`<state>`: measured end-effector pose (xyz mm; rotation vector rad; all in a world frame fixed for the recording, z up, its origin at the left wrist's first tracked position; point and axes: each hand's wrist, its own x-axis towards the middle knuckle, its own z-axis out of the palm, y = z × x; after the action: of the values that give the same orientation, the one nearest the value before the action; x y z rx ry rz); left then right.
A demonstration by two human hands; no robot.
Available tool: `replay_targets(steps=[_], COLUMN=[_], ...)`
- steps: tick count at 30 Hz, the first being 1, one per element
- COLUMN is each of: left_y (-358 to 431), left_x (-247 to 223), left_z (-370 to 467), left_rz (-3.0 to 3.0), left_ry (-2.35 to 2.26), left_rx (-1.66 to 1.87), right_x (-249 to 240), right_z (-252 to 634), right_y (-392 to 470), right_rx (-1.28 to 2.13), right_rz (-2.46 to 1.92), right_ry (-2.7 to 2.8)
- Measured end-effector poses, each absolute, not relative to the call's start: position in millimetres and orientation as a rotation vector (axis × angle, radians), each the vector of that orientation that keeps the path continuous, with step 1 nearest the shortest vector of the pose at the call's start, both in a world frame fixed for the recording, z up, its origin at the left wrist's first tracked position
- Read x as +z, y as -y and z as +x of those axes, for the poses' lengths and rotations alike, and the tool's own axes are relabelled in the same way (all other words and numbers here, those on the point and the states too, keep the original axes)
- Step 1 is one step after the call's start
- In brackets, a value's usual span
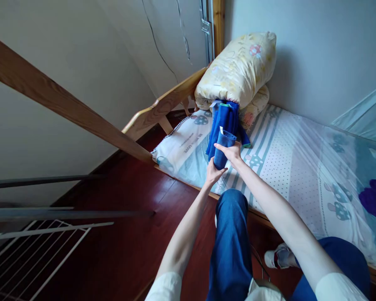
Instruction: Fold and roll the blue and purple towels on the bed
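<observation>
Both of my hands grip a folded blue towel [223,144] with a small white tag at its top end, held above the near edge of the bed. My left hand [213,172] has its lower end, thumb along the near side. Higher up, my right hand [232,152] wraps its right side. Just behind it, a stack of folded blue towels [227,119], one with green edging, lies on the patterned sheet [272,146]. A rolled yellow floral quilt [238,67] rests against the far end of that stack.
A wooden headboard [172,98] and a slanting wooden post [65,106] stand to the left. White wire racks [53,246] are at lower left over the dark red floor [150,217]. Sheer netting [341,167] and a purple cloth [374,200] lie on the right of the bed.
</observation>
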<state>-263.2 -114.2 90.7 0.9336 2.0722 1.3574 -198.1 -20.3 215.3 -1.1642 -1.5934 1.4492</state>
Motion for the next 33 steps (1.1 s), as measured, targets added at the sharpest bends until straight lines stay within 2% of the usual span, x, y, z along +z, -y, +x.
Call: replay_targets(steps=[10, 24, 33], left_y=[94.9, 98.6, 99.6], left_x=[65.4, 41.3, 38.2], left_z=[-310.7, -308.5, -304.7], left_rz=[0.749, 0.718, 0.845], left_ry=[-2.148, -2.150, -2.231], left_rx=[1.354, 1.309, 1.403], right_x=[200.9, 166.2, 139.4], right_z=[-257.5, -263.4, -247.0], right_y=[10.7, 3.9, -3.1], right_rx=[1.418, 1.451, 1.318], right_rz=[-1.171, -1.213, -1.252], right_ry=[1.693, 1.722, 1.810])
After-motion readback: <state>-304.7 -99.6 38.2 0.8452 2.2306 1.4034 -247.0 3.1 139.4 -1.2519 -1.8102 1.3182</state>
